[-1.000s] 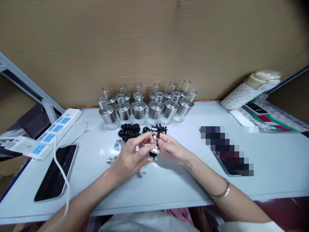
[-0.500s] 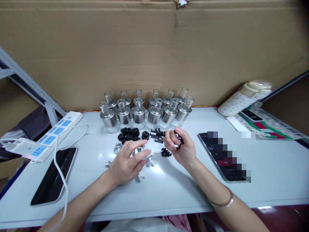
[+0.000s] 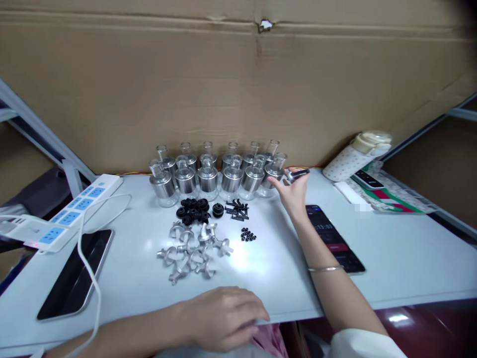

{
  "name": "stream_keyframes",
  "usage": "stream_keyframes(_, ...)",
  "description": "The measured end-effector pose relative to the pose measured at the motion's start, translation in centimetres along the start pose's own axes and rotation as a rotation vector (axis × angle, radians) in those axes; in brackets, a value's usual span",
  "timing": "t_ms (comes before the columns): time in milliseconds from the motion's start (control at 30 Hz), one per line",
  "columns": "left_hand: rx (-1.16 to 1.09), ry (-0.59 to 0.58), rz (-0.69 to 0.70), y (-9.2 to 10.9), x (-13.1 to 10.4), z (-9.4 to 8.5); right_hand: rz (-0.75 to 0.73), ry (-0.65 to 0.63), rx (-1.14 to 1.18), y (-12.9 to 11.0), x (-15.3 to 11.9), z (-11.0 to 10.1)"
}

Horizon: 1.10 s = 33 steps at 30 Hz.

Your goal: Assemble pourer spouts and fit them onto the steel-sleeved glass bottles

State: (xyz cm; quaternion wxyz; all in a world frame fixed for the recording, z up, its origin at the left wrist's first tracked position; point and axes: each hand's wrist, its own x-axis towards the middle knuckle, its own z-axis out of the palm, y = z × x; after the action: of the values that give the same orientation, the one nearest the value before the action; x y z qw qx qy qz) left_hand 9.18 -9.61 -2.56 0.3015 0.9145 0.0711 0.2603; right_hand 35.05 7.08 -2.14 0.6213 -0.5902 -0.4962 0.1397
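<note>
Right hand (image 3: 294, 198), clamped on a silver-and-black piece (image 3: 299, 174), has moved up from beside the black pins (image 3: 237, 210) to the front row's rightmost bottle (image 3: 274, 171). Left hand (image 3: 225, 318) has withdrawn from the silver parts (image 3: 194, 258) to the table's (image 3: 410, 278) near edge, fingers bent; I cannot tell whether they are closed.

The bench (image 3: 268, 278) was finished smooth and glossy. From its middle, clear glass and shiny metal were shown by the bottles (image 3: 207, 180) toward twelve o'clock, matt plastic or rubber by the black stoppers (image 3: 203, 204) at ten, satin metal by the silvery fittings (image 3: 195, 259) at nine. Beyond, cardboard (image 3: 186, 89) was seen matt and creased.
</note>
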Motion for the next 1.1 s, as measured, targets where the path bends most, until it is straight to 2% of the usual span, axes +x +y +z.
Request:
stream_keyframes(167, -0.177, -0.048, -0.285, 0.2, 0.3, -1.0, 0.024, 0.047, -0.079, -0.5, 0.1, 0.5)
stream_keyframes(333, -0.296, -0.022, -0.414, 0.2, 0.4, -1.0, -0.032, 0.147, -0.103, -1.4, 0.5, 0.0)
stream_keyframes(400, -0.321, -0.024, -0.424, 0.2, 0.3, -0.8, -0.017, 0.175, -0.005, -1.6, 1.0, -1.2)
stream_keyframes(533, -0.468, -0.043, -0.507, 0.0, 0.2, -0.5, 0.080, 0.158, 0.422, -2.8, 1.7, -4.4)
stream_keyframes(633, -0.672, 0.007, -0.582, -0.4, 0.1, -0.3, 0.175, -0.069, 0.652, -4.3, 0.9, -5.9)
stream_keyframes(700, -0.788, 0.069, -0.594, -0.7, 0.0, -0.1, 0.222, -0.237, 0.726, -5.6, -0.3, -5.9)
stream_keyframes(767, -0.883, 0.140, -0.610, -1.1, 0.0, 0.0, 0.256, -0.401, 0.761, -6.9, -2.0, -5.1)
stream_keyframes(833, -0.967, 0.206, -0.622, -1.4, 0.1, 0.1, 0.257, -0.655, 0.775, -8.2, -3.9, -3.8)
stream_keyframes(933, -1.040, 0.262, -0.546, -1.5, 0.3, 0.2, 0.219, -0.941, 0.819, -9.5, -6.4, -1.9)
stream_keyframes(1000, -1.036, 0.303, -0.470, -1.4, 0.5, 0.1, 0.207, -1.051, 0.849, -10.0, -7.5, -1.0)
stream_keyframes(1100, -1.016, 0.368, -0.467, -1.3, 0.7, 0.0, 0.216, -1.139, 0.889, -10.2, -8.3, -0.3)
